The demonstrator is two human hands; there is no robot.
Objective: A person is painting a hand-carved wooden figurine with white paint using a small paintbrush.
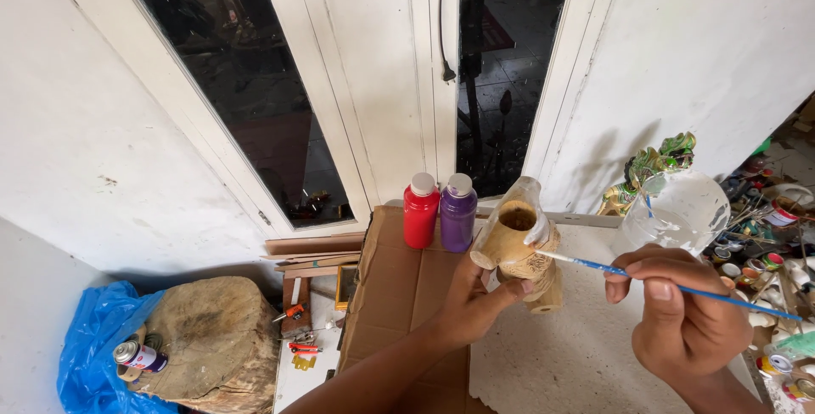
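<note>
Head view, looking down over the work surface.

Left hand (pixel 471 299): grip closed around a carved wooden figure (pixel 519 244), held up off the surface and tilted, hollow top opening facing the camera. Fingers wrap the lower body; white paint shows on the upper right side of the carving.

Right hand (pixel 683 312): grip pinched narrow on a blue-handled paintbrush (pixel 671 285), thumb and fingers meeting on the shaft. Bristle tip touches the right side of the figure, at the white patch.

Carrier: white foam sheet (pixel 586 346) lying beside a piece of brown cardboard (pixel 399 287); the figure is held above the seam between them, toward the far edge.

At the far edge of the cardboard: red paint bottle (pixel 421 211) and purple paint bottle (pixel 458 213), upright, touching each other, both with white caps, just left of the figure.

Near the far right corner of the foam: clear plastic cup (pixel 679 210), with a green and gold painted figure (pixel 649 168) behind it.

Right edge: clutter of small paint pots (pixel 768 261).

Floor, left: tree stump (pixel 212 342) against blue plastic sheeting (pixel 93 337), spray can (pixel 140 356) lying on it
</note>
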